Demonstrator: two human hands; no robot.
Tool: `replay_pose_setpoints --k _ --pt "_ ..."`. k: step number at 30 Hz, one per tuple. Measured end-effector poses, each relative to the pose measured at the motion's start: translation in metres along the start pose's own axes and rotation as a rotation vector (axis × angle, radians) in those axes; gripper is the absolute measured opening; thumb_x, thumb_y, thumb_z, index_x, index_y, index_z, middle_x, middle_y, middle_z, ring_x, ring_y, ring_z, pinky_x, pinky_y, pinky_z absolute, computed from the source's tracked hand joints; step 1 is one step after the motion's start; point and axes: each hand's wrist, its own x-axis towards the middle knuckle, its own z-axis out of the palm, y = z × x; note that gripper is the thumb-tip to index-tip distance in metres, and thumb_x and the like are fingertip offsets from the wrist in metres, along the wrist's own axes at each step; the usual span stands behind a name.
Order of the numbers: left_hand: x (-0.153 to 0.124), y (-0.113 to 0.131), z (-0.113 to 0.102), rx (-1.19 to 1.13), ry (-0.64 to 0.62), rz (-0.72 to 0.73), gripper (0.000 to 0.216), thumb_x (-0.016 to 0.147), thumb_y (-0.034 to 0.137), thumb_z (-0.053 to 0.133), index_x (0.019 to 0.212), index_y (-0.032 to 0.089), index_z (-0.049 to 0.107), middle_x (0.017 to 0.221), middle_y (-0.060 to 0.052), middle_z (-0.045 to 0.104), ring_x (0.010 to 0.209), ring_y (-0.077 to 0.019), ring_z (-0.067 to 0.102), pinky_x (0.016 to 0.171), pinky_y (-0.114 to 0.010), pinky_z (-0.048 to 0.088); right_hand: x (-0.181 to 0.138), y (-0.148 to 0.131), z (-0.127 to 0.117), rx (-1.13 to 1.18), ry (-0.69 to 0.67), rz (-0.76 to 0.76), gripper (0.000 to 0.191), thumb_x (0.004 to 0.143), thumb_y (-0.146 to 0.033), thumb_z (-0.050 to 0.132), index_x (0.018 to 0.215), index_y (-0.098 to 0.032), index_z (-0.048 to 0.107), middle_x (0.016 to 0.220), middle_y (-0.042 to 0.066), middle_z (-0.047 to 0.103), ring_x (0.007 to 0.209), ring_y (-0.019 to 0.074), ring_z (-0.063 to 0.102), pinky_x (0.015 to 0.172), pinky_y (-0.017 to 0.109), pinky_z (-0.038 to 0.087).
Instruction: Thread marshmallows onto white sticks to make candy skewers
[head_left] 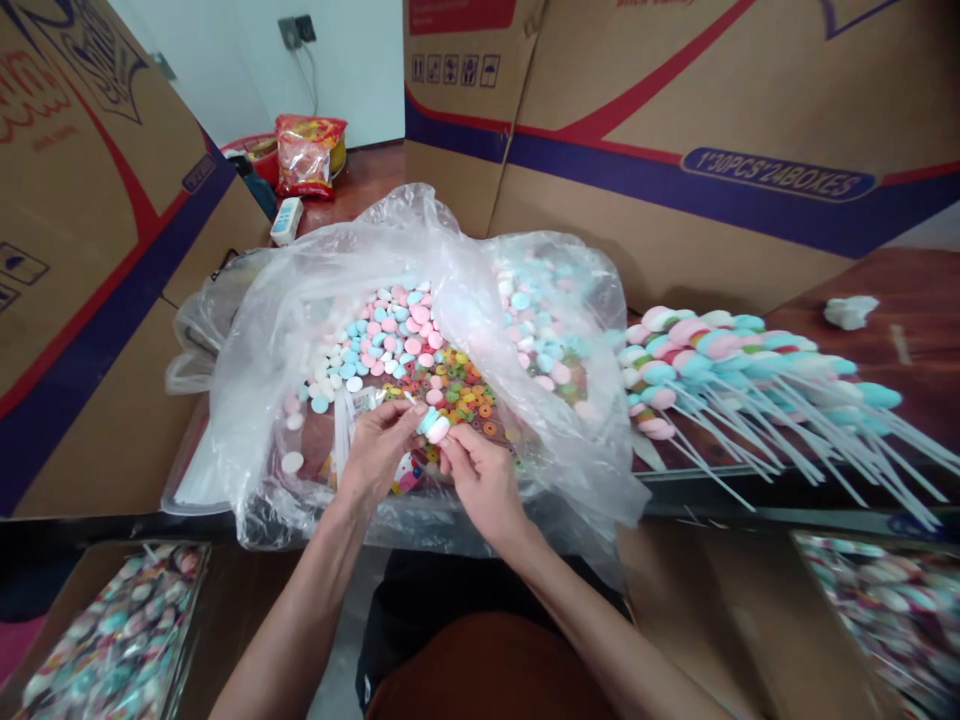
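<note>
Over an open clear plastic bag (247, 350), both hands meet at one candy stick (433, 424) strung with blue, white and pale pink pieces. My left hand (377, 440) is closed at its left end, by the blue candy, where a bit of white shows above the fingers. The fingers of my right hand (480, 475) pinch around the pink-white end. Beneath and beyond them lie loose pink, blue and white candies (390, 325) and small ring candies (465, 385) in yellow, orange, green and red. White sticks (343, 430) stand just left of my left hand.
Finished-looking candy sticks (712, 350) are piled at right, their white ends over the table edge. Large cardboard boxes (645, 190) wall the back and left. Packed candy boxes (112, 630) sit below the table on both sides. A red snack bag (306, 160) stands behind.
</note>
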Motion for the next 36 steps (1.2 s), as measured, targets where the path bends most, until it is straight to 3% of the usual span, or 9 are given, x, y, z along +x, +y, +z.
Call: replay_pose_setpoints --k 4,8,12,16,23,29,32,36 --pt "0.012 -0.001 -0.012 0.175 0.036 0.162 0.041 0.071 0.053 0.078 0.087 0.015 0.075 0.067 0.001 0.064 0.057 -0.0079 0.053 0.054 -0.02 0.045 0.002 0.007 -0.016 0.043 -0.003 0.041 0.024 0.095 -0.031 0.047 0.084 -0.018 0.065 0.062 -0.002 0.055 0.056 0.0126 0.051 0.056 0.023 0.04" --pt "0.027 0.003 -0.028 0.637 0.178 0.436 0.022 0.086 0.035 0.065 0.094 0.018 0.076 0.083 -0.003 0.071 0.069 -0.0126 0.059 0.062 -0.024 0.045 -0.002 0.012 -0.031 0.051 0.081 0.11 0.025 0.093 -0.034 0.05 0.096 -0.017 0.068 0.064 -0.001 0.057 0.058 0.0139 0.054 0.056 0.024 0.043" --pt "0.034 0.004 -0.023 1.028 0.055 0.611 0.017 0.085 0.016 0.06 0.092 0.02 0.076 0.094 -0.005 0.07 0.084 -0.0164 0.064 0.076 -0.027 0.048 -0.006 0.013 -0.035 0.047 0.159 0.147 0.024 0.093 -0.037 0.051 0.087 -0.018 0.066 0.065 -0.001 0.057 0.06 0.0145 0.055 0.058 0.025 0.044" --pt "0.035 0.0 -0.014 1.267 0.016 0.595 0.017 0.086 0.016 0.061 0.096 0.021 0.074 0.099 -0.007 0.065 0.085 -0.0193 0.064 0.076 -0.03 0.048 -0.007 0.017 -0.033 0.041 0.149 0.153 0.024 0.093 -0.038 0.051 0.089 -0.019 0.065 0.066 -0.001 0.057 0.06 0.0148 0.055 0.059 0.025 0.045" --pt "0.035 0.001 -0.026 1.241 -0.094 0.627 0.021 0.081 0.005 0.057 0.088 0.021 0.068 0.092 -0.003 0.062 0.078 -0.015 0.059 0.072 -0.027 0.046 -0.007 0.023 -0.03 0.023 0.117 0.106 0.025 0.095 -0.037 0.049 0.086 -0.019 0.064 0.066 -0.001 0.055 0.061 0.0148 0.054 0.06 0.026 0.043" --pt "0.033 0.001 -0.028 1.108 -0.096 0.626 0.015 0.085 0.014 0.059 0.093 0.021 0.07 0.089 -0.003 0.066 0.077 -0.0149 0.06 0.07 -0.026 0.046 -0.007 0.023 -0.03 -0.004 0.098 0.086 0.026 0.096 -0.037 0.048 0.086 -0.019 0.064 0.066 -0.001 0.055 0.061 0.0149 0.053 0.058 0.026 0.043" --pt "0.033 0.006 -0.035 0.998 -0.002 0.616 0.016 0.088 0.019 0.056 0.094 0.02 0.071 0.092 -0.004 0.071 0.083 -0.0171 0.064 0.074 -0.027 0.048 -0.008 0.023 -0.031 0.002 0.102 0.09 0.026 0.096 -0.037 0.05 0.088 -0.019 0.065 0.067 0.0 0.056 0.06 0.0148 0.054 0.057 0.026 0.043" --pt "0.036 0.015 -0.049 1.051 0.158 0.632 0.018 0.087 0.019 0.055 0.091 0.02 0.072 0.091 -0.005 0.073 0.082 -0.019 0.065 0.074 -0.029 0.048 -0.009 0.024 -0.03 -0.02 0.117 0.072 0.025 0.095 -0.039 0.051 0.088 -0.02 0.065 0.069 0.001 0.06 0.061 0.0157 0.054 0.057 0.027 0.045"
